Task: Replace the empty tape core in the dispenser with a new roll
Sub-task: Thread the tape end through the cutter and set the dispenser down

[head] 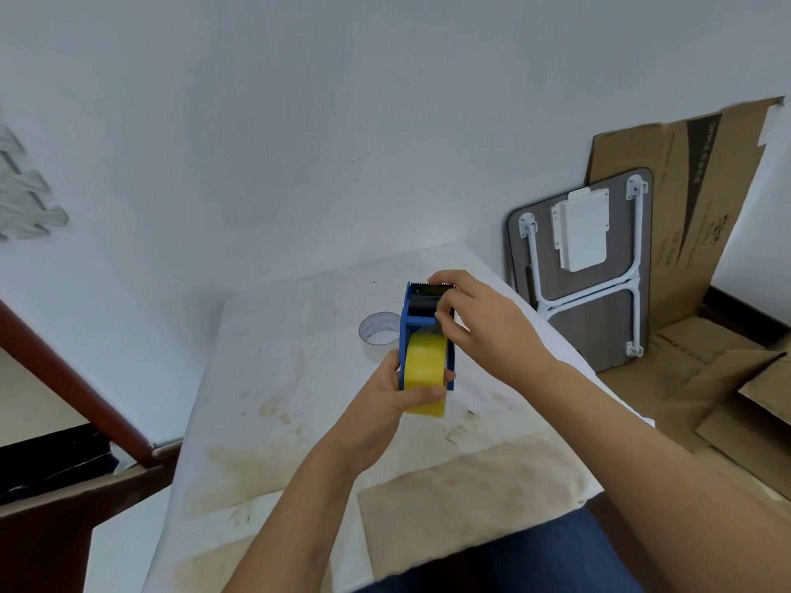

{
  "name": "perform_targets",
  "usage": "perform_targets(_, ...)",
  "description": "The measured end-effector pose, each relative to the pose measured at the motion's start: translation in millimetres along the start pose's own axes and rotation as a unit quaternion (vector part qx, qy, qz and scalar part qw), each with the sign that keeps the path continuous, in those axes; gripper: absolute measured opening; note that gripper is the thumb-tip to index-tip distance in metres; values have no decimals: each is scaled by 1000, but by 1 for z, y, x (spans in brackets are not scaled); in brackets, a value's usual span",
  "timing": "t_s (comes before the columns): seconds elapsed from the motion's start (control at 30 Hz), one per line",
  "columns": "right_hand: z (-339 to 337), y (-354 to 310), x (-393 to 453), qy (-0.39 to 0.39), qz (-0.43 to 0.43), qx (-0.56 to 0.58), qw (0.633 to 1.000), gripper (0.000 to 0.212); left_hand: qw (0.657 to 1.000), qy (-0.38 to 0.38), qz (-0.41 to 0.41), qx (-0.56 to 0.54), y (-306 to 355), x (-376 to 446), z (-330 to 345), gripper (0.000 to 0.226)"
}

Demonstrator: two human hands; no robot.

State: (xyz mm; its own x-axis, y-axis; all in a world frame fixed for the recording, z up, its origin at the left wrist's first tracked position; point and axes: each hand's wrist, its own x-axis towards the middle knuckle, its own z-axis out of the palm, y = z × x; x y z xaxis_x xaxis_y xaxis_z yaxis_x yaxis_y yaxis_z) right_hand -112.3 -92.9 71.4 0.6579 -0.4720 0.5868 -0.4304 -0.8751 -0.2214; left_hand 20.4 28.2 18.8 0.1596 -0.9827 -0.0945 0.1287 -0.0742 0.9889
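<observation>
A stained white table (265,378) stands by a white wall, with the empty tape core (378,334) lying on it, partly hidden behind the blue dispenser (405,323). The left hand (400,393) holds the dispenser above the table, fingers clamped around the yellow roll (425,365) sitting inside. The right hand (479,323) covers the dispenser's top near the toothed blade, fingertips pinched together there, though what they pinch is hidden.

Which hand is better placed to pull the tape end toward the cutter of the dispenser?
Right. The right hand is already at the upper end of the blue dispenser, beside its toothed cutter, while the left hand grips the bottom around the yellow roll.
</observation>
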Motion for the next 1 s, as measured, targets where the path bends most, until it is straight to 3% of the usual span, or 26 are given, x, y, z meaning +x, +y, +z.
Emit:
perform_targets(0.23, -7, -1, 3, -6, 5, -2, 1000, 21, 999, 2, -9, -36, 1, 1, 5, 61)
perform_targets(0.67, 1, 8, 5, 12, -25, -26, 999, 18, 999, 5, -23, 38, 1, -1, 4, 46)
perform_targets(1.0, 1, 9, 4, 29, -11, -29, 999, 17, 999, 13, -28, 32, -1, -1, -2, 55)
